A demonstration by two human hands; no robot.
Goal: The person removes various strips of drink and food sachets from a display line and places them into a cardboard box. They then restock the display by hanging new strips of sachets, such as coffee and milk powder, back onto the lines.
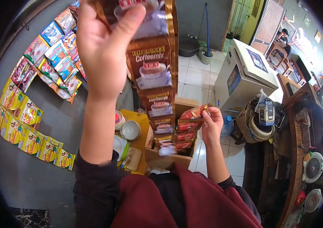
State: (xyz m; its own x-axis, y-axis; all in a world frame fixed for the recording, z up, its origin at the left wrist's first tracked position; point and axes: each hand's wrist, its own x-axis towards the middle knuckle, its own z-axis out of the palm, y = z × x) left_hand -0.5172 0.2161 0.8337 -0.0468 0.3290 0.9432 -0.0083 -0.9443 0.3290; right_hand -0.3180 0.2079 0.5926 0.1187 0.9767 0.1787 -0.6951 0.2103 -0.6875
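Note:
My left hand [106, 57], raised close to the camera, is closed on the top of a hanging strip of brown Coffeemix sachets [153, 76]. The strip runs down toward an open cardboard box [168, 161] in front of my body. Lower and to the right, my right hand [212, 123] pinches the top edge of a strip of red Good Day sachets [188, 126]. Those red sachets hang over the box, beside the brown strip. Shadow and the two strips hide most of the box's inside.
Strings of coffee sachets [60, 60] and yellow sachets [13, 129] hang along the grey wall at left. Bowls [130, 130] rest on a yellow surface [143, 118] beside the box. A white chest freezer [241, 72] stands ahead right; a person [283, 38] sits far back.

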